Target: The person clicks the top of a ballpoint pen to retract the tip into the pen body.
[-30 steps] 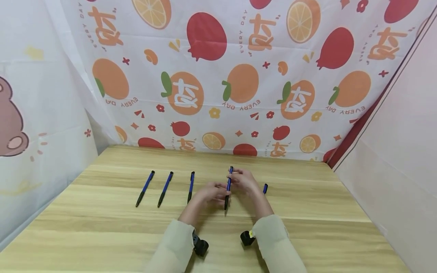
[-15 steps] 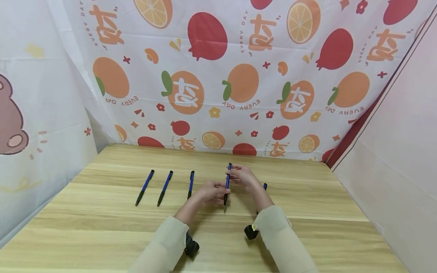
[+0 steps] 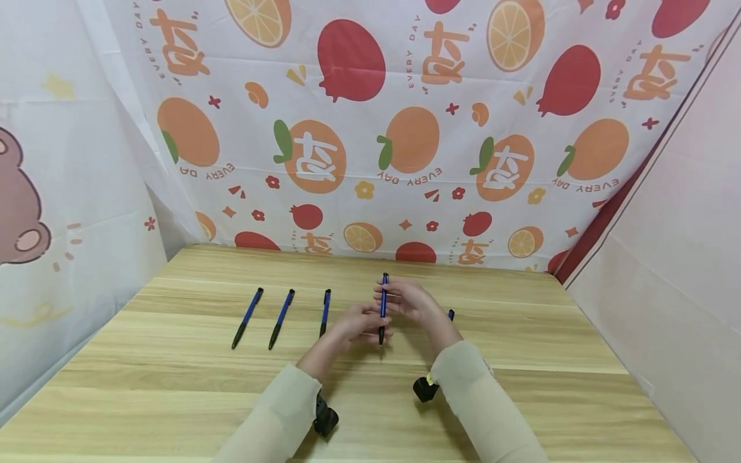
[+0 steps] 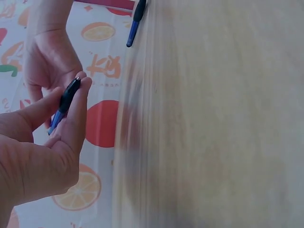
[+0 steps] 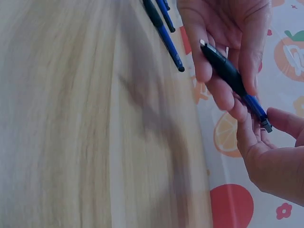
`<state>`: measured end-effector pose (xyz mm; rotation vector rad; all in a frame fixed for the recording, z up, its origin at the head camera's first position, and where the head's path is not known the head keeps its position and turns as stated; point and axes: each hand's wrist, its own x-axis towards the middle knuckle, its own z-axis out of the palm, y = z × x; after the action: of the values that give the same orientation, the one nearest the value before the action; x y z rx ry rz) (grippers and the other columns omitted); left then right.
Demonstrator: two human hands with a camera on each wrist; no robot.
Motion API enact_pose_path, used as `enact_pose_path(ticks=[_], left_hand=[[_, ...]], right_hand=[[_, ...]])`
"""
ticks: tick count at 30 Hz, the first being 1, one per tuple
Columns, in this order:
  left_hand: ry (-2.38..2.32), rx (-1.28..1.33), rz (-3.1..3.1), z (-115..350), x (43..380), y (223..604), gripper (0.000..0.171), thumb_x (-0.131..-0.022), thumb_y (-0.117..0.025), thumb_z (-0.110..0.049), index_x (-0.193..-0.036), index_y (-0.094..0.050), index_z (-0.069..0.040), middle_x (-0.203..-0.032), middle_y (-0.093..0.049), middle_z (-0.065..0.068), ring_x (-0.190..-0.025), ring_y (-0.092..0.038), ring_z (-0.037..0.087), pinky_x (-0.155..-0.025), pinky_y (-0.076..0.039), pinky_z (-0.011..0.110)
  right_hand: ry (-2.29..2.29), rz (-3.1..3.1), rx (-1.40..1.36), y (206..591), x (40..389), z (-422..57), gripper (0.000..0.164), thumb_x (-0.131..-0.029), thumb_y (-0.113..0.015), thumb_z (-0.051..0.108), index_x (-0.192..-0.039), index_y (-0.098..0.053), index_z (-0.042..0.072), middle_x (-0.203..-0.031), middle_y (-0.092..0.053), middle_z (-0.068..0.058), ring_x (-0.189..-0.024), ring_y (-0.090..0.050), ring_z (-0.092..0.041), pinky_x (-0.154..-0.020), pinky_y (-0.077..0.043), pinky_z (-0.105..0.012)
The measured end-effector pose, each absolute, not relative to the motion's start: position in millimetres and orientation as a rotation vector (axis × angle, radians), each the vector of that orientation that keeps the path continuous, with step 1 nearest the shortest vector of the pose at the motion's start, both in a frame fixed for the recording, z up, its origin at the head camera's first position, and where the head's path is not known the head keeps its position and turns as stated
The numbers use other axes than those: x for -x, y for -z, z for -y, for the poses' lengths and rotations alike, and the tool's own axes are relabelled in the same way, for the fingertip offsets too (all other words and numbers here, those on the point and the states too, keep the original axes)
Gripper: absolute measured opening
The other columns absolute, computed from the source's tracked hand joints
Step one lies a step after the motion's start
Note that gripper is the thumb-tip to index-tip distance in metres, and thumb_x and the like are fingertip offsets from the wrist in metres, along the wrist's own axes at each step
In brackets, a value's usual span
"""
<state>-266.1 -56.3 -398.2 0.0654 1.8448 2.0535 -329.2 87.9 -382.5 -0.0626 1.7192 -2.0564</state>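
Both hands hold one blue pen [image 3: 383, 307] with a black grip, raised over the table and nearly upright in the head view. My left hand [image 3: 353, 323] pinches its black grip between thumb and fingers, as the left wrist view also shows. At the upper, blue end, the fingers of my right hand [image 3: 412, 299] hold the pen. In the right wrist view the right thumb [image 5: 285, 121] lies by the clicker end [image 5: 266, 125], and a small pale tip shows at the other end.
Three similar pens, the left one [image 3: 247, 319], the middle one [image 3: 281, 319] and one partly behind the left hand [image 3: 325, 312], lie on the wooden table [image 3: 173, 386]. Another pen [image 3: 451, 314] is mostly hidden by the right forearm. A fruit-print cloth [image 3: 370, 193] hangs behind.
The held pen has shifted slightly up and to the left and stands more upright. My right hand has moved a little the same way; both hands keep their hold.
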Motion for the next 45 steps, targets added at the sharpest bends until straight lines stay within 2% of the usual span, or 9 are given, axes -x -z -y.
enact_pose_path(ticks=[7, 11, 16, 25, 30, 35, 38, 45], left_hand=[[-2.071, -0.065, -1.849, 57.0, 264.0, 398.1, 0.035, -0.092, -0.053, 0.000, -0.122, -0.043, 0.013, -0.104, -0.060, 0.028, -0.092, -0.062, 0.035, -0.074, -0.052, 0.038], [-2.062, -0.077, -1.846, 58.4, 264.1, 398.7, 0.035, -0.092, -0.053, 0.000, -0.122, -0.044, 0.012, -0.104, -0.061, 0.027, -0.093, -0.062, 0.036, -0.075, -0.052, 0.040], [-2.006, -0.083, -1.873, 60.3, 264.5, 397.9, 0.035, -0.092, -0.052, -0.002, -0.124, -0.044, 0.011, -0.111, -0.058, 0.026, -0.095, -0.061, 0.035, -0.076, -0.051, 0.040], [-2.010, -0.104, -1.831, 61.3, 263.4, 397.5, 0.037, -0.094, -0.049, -0.003, -0.127, -0.041, 0.011, -0.116, -0.056, 0.026, -0.094, -0.062, 0.032, -0.079, -0.050, 0.039], [-2.031, -0.133, -1.818, 60.0, 263.3, 399.0, 0.035, -0.094, -0.048, -0.001, -0.126, -0.041, 0.012, -0.116, -0.055, 0.027, -0.094, -0.062, 0.034, -0.078, -0.051, 0.039], [-2.031, -0.155, -1.820, 58.6, 262.6, 399.5, 0.034, -0.094, -0.048, 0.000, -0.125, -0.042, 0.012, -0.115, -0.055, 0.028, -0.094, -0.062, 0.034, -0.077, -0.051, 0.039], [-2.017, -0.155, -1.829, 58.4, 261.9, 399.8, 0.034, -0.093, -0.048, 0.000, -0.125, -0.043, 0.012, -0.115, -0.056, 0.027, -0.093, -0.062, 0.033, -0.075, -0.052, 0.037], [-2.013, -0.153, -1.835, 55.9, 259.4, 398.9, 0.036, -0.093, -0.049, -0.001, -0.126, -0.042, 0.012, -0.115, -0.056, 0.027, -0.095, -0.061, 0.035, -0.075, -0.052, 0.039]], right_hand=[[2.069, -1.629, 0.017, 380.0, 332.2, -83.6, 0.034, -0.095, -0.047, 0.006, -0.126, -0.049, -0.008, -0.108, -0.061, -0.018, -0.103, -0.058, -0.031, -0.095, -0.040, -0.040], [2.058, -1.618, 0.001, 378.2, 332.7, -82.3, 0.035, -0.096, -0.045, 0.008, -0.127, -0.048, -0.007, -0.109, -0.060, -0.018, -0.104, -0.056, -0.032, -0.095, -0.040, -0.040], [2.072, -1.587, -0.012, 378.8, 334.9, -82.3, 0.035, -0.096, -0.046, 0.008, -0.128, -0.048, -0.006, -0.115, -0.057, -0.020, -0.102, -0.058, -0.030, -0.094, -0.040, -0.041], [2.059, -1.581, -0.037, 377.5, 336.5, -81.3, 0.034, -0.096, -0.046, 0.011, -0.127, -0.049, -0.002, -0.104, -0.062, -0.011, -0.100, -0.058, -0.027, -0.095, -0.039, -0.041], [2.028, -1.612, -0.051, 374.8, 337.2, -79.3, 0.036, -0.097, -0.045, 0.018, -0.128, -0.050, 0.001, -0.112, -0.059, -0.012, -0.103, -0.056, -0.027, -0.096, -0.039, -0.042], [1.992, -1.618, -0.046, 371.5, 337.1, -79.5, 0.048, -0.096, -0.044, 0.030, -0.133, -0.043, 0.000, -0.121, -0.055, -0.012, -0.109, -0.052, -0.027, -0.095, -0.039, -0.042], [1.966, -1.616, -0.061, 370.1, 338.0, -80.2, 0.054, -0.097, -0.041, 0.036, -0.136, -0.040, -0.001, -0.114, -0.057, -0.010, -0.108, -0.052, -0.026, -0.094, -0.040, -0.042], [1.940, -1.648, -0.114, 370.6, 340.6, -79.5, 0.053, -0.097, -0.039, 0.041, -0.128, -0.049, 0.000, -0.109, -0.059, -0.009, -0.103, -0.055, -0.024, -0.093, -0.042, -0.042]])
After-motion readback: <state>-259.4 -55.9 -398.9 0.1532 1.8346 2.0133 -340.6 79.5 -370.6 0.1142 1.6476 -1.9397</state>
